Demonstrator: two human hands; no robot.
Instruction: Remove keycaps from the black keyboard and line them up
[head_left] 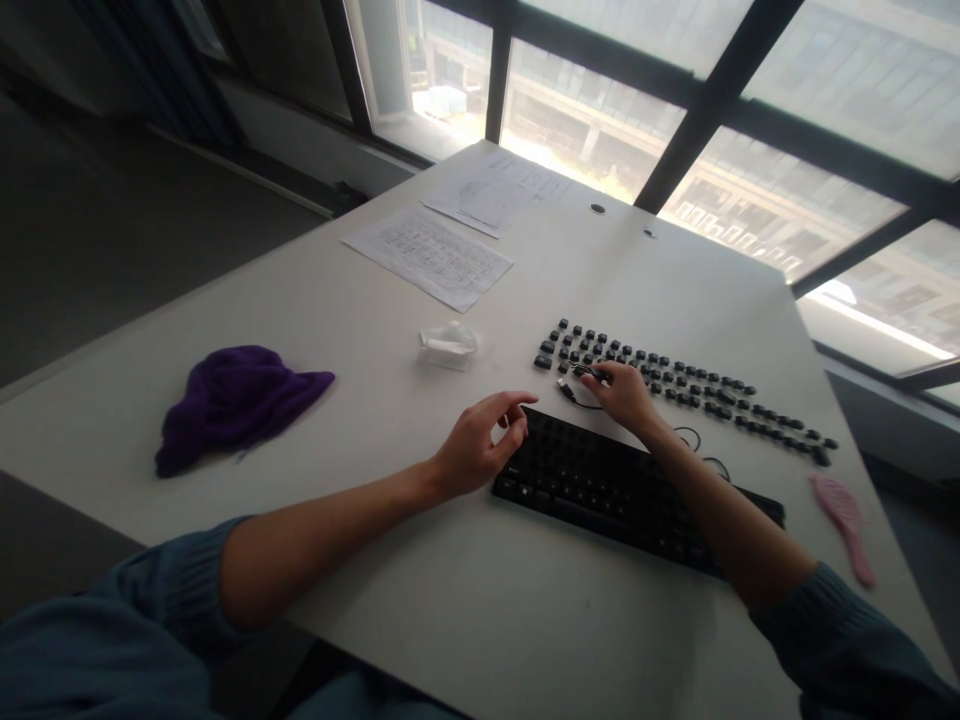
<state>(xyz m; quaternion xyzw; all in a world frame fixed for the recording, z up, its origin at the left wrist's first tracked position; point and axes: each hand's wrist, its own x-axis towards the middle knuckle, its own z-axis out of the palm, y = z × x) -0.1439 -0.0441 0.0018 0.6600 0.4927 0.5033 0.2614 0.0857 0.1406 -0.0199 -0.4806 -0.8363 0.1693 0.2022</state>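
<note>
A black keyboard [600, 490] lies on the white table in front of me, its upper left part bare of keycaps and a row of keys still showing along its near edge. At its upper left corner is my left hand [480, 440], thumb and forefinger curved and apart, with nothing seen between them. Beyond the keyboard, my right hand [622, 393] is closed in a pinch over rows of loose black keycaps [679, 368]. What its fingertips grip is too small to make out. Just left of that hand rests a USB plug [566, 389] on a black cable.
A purple cloth [240, 400] lies at the left, and a crumpled white tissue pack [450, 343] sits mid-table. Printed sheets [431, 255] are spread farther back. A pink hairbrush [844, 520] is near the right edge. Windows [592, 120] border the far side.
</note>
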